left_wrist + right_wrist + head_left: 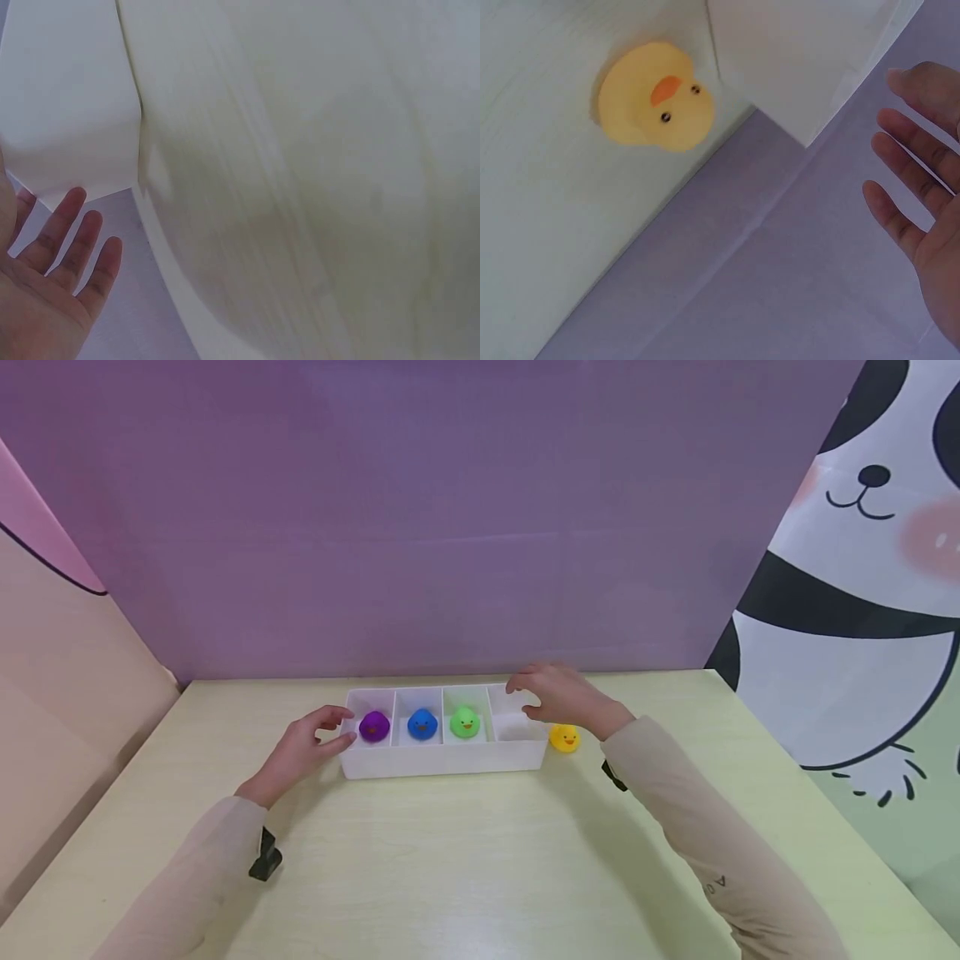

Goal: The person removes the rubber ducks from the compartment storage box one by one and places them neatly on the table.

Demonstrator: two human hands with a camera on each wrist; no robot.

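Looking at: white four-slot tray (442, 762) on the pale green table (465, 860)
Left hand (300, 752): fingers loose and open, at the tray's left end, gripping nothing
Right hand (558, 693): open, hovering over the empty right slot
Ducks: purple (374, 726), blue (422, 724), green (465, 722), one per slot
Yellow duck (564, 737): on the table, just beside the tray's right end

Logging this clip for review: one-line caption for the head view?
Both hands, left hand and right hand, flank a white divided tray holding three ducks; a yellow duck sits outside.
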